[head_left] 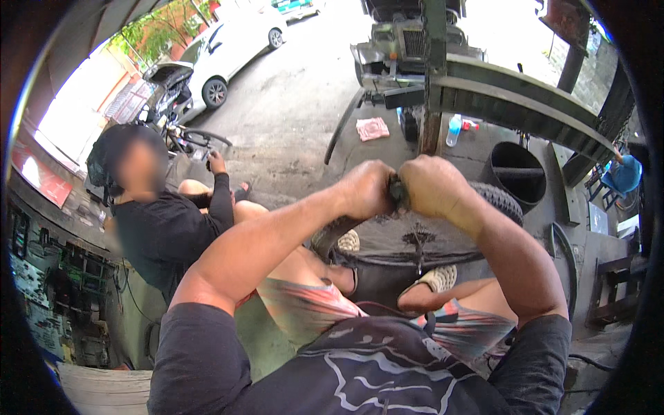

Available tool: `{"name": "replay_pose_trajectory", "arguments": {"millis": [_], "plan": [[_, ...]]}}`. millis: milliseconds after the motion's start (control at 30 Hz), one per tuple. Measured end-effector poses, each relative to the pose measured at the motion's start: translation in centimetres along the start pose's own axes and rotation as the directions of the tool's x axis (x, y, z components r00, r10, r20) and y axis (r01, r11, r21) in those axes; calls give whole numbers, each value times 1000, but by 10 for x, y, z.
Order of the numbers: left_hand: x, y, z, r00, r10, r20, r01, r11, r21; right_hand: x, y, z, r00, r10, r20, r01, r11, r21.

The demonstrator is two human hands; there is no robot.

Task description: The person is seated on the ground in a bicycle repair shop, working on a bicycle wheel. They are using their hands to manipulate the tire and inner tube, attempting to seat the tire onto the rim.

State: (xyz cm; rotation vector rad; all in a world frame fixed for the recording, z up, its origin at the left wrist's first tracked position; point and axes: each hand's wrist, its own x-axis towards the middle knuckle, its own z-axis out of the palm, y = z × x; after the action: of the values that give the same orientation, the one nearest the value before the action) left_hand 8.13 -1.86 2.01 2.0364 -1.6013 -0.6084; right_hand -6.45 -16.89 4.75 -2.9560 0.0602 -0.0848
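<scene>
My left hand [370, 188] and my right hand [437, 192] are both closed into fists, knuckle to knuckle, in front of my body. A small dark piece [397, 194] shows in the gap between them. Most of it is covered by my fingers, so I cannot tell its kind or whether it belongs to the tyre. Just beyond and below my right hand lies a black knobby tyre [499, 202], partly hidden by my hands and wrist. A dark spindle-like part [418, 242] is at the floor between my feet, below both hands.
At my left a seated person [181, 232] in black holds something small. A black bin [517, 176], a plastic bottle [454, 130] and a pink cloth [373, 128] stand or lie ahead. A steel post [434, 83] rises before me. A white car [228, 52] is parked beyond.
</scene>
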Motion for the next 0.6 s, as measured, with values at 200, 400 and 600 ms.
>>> {"name": "replay_pose_trajectory", "arguments": {"millis": [200,400,600], "plan": [[-35,4,43,884,-4,-467,79,987,140,6,12,4,999,38,37,-39,999,15],[-59,-13,30,910,-43,-412,147,964,223,-4,7,-3,997,-79,7,79,996,-37],[-51,22,19,943,-84,-323,165,959,231,-22,7,-6,999,-43,3,43,999,-8]]}}
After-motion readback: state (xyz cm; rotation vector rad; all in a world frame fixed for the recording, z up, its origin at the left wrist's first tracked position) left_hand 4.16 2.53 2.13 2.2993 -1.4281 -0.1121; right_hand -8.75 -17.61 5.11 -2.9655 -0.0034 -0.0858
